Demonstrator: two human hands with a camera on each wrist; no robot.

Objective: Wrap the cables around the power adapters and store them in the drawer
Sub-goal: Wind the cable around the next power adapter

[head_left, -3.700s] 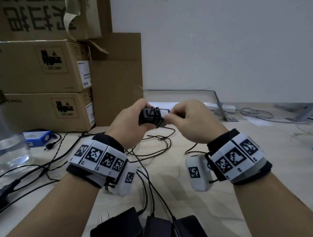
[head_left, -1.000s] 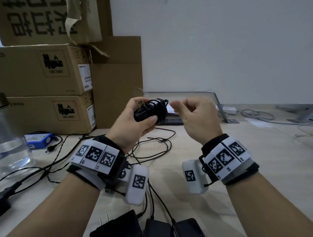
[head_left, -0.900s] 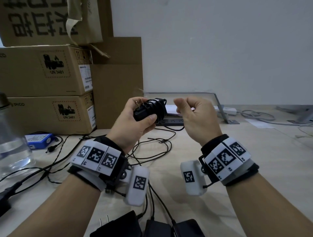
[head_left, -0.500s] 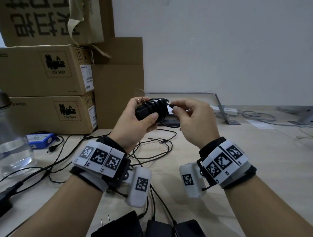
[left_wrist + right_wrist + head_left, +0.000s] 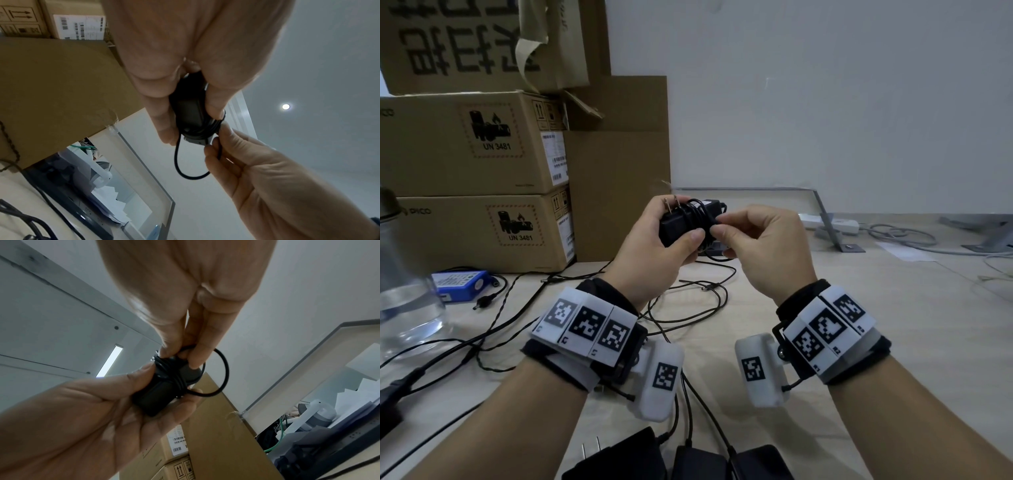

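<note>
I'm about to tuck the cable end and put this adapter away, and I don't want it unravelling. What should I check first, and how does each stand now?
1. Left hand grips the power adapter firmly: ok.
2. Cable coiled around the adapter body: ok, several turns show.
3. Last loop pulled snug: not ok, it hangs slack.
4. Right hand pinches the cable end: ok.
5. Drawer open and within reach: cannot tell, none in view.
6. Other adapters wrapped: not ok, cables trail loose.
</note>
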